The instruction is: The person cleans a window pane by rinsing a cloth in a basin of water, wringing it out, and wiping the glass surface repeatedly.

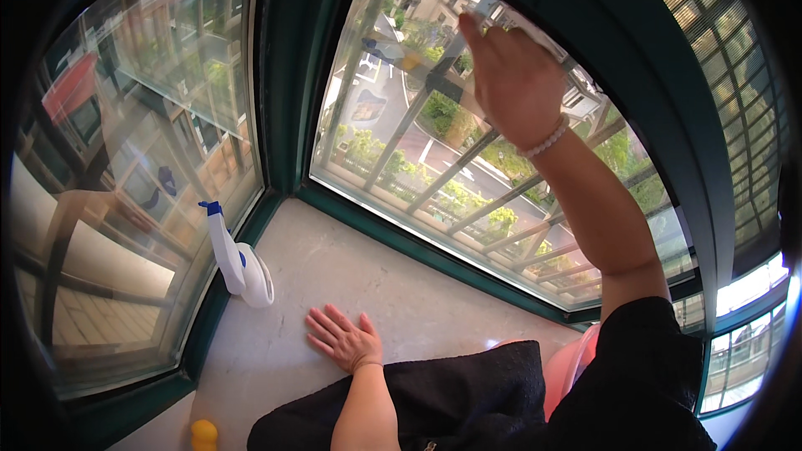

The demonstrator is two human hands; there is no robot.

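My right hand is raised against the upper part of the right window pane, with its fingers bent and a beaded bracelet at the wrist. Whatever may lie under its palm is hidden, so I cannot tell if it holds anything. Palm down, my left hand rests on the pale stone windowsill, fingers spread and nothing in them. Beyond its fingertips, to the left, a white spray bottle with a blue-tipped trigger head stands close to the left window frame.
Dark green frames meet at the corner beside the left window pane. Metal bars stand outside, above a road and greenery far below. A pink plastic container is partly hidden by my sleeve. A yellow object sits at the lower left.
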